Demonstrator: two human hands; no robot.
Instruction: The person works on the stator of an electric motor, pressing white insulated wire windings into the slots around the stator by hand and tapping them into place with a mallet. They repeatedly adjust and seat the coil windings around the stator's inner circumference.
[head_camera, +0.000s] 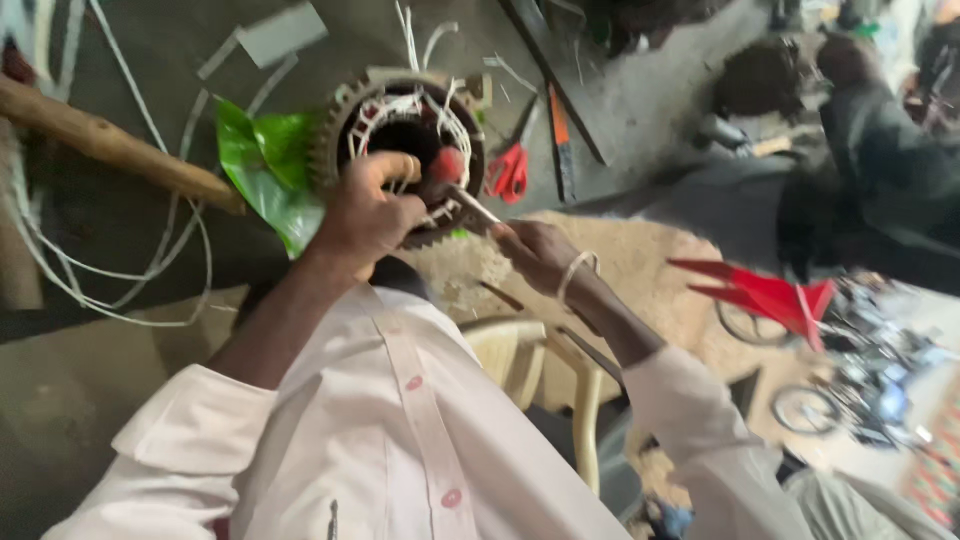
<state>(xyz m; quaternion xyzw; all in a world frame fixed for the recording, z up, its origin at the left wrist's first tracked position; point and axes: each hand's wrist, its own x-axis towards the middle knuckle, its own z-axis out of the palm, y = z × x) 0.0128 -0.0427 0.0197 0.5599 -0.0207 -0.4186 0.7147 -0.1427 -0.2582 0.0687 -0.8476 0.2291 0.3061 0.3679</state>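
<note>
Your left hand (368, 210) grips the stator (400, 150) rim, fingers curled over its near edge. Your right hand (535, 252) pinches a thin tool (470, 207), tip at the white windings (455, 130). The stator sits on the bench beside green plastic (262, 165), bore facing you, axis towards the camera. Judgement: keep the rim braced and work the tip gently, clear of the insulation.

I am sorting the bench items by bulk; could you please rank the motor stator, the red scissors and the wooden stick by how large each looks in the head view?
1. Wooden stick, longest, partly cut off at the frame edge.
2. Motor stator, close behind; the left hand hides part of it, so this order is unsure.
3. Red scissors, clearly smallest.
</note>
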